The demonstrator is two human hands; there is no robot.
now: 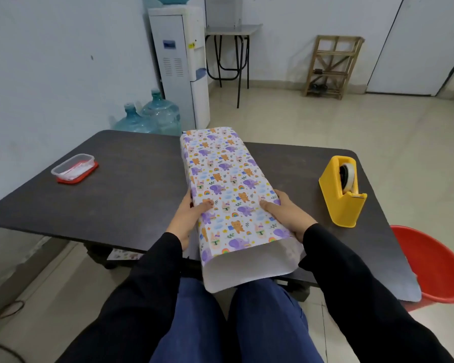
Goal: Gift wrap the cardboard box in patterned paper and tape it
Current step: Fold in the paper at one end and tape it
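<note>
The box (pixel 226 176) lies lengthwise on the dark table (pixel 131 189), fully covered by patterned paper with purple elephants, bears and rainbows. The cardboard itself is hidden. At the near end the paper forms an open white-lined sleeve (pixel 249 268) that hangs past the table edge over my lap. My left hand (pixel 190 216) grips the left side of the wrapped box, thumb on top. On the right side my right hand (pixel 288 214) grips it the same way. A yellow tape dispenser (pixel 342 192) stands to the right of the box.
A clear plastic container with a red lid (pixel 74 169) sits at the table's left. A red bucket (pixel 435 265) stands on the floor by the table's right corner. Behind the table are water jugs (pixel 152 116), a water dispenser (pixel 180 66) and a wooden rack (pixel 332 66).
</note>
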